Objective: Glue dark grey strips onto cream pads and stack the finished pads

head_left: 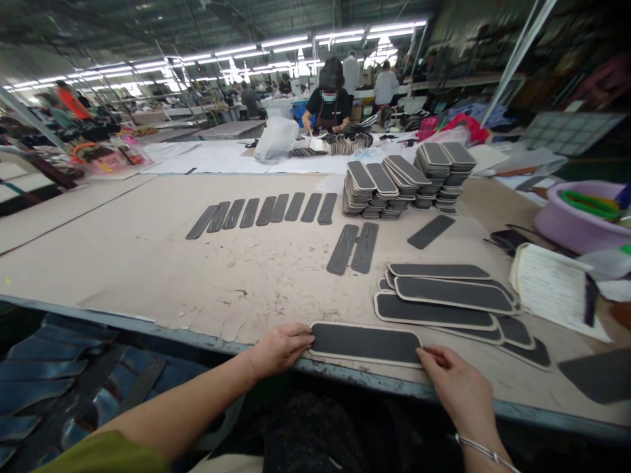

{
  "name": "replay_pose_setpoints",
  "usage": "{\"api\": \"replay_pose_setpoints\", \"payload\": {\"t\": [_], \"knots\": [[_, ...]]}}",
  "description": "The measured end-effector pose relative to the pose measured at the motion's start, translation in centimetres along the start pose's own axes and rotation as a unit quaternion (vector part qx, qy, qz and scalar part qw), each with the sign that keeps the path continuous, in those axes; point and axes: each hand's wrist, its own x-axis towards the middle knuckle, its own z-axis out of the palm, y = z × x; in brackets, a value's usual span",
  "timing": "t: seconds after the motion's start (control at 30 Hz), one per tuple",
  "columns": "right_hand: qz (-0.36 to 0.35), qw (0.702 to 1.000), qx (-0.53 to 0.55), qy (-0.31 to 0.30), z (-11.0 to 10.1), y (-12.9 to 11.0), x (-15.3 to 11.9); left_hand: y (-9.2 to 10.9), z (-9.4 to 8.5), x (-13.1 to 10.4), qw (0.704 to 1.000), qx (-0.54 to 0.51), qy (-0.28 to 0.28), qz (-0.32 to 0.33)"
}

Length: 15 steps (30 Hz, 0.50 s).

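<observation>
From my remote seat, I have my left hand (279,348) and right hand (458,387) pinching opposite ends of one cream-edged dark panel (365,343), near-left of the loose panel pile (446,293). Uneven pressure could, I judge, bend it. I count nine dark strips (266,211) in a row beyond-left of the pile, two streaked strips (365,247) closer; overlap defeats counting the pile.

Left forearm (197,399): I see it slanting in from near left.
Left hand (282,349): I have it pinched, back upward, pointing right.
Right hand (462,389): mine too, pinched, angled far and left.
</observation>
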Motion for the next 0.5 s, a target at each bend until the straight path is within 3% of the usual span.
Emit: {"api": "replay_pose_setpoints", "payload": {"t": [0.5], "knots": [[-0.032, 0.999, 0.007, 0.006, 0.03, -0.76, -0.57, 0.45, -0.08, 0.52, 0.999, -0.037, 0.019, 0.009]]}}
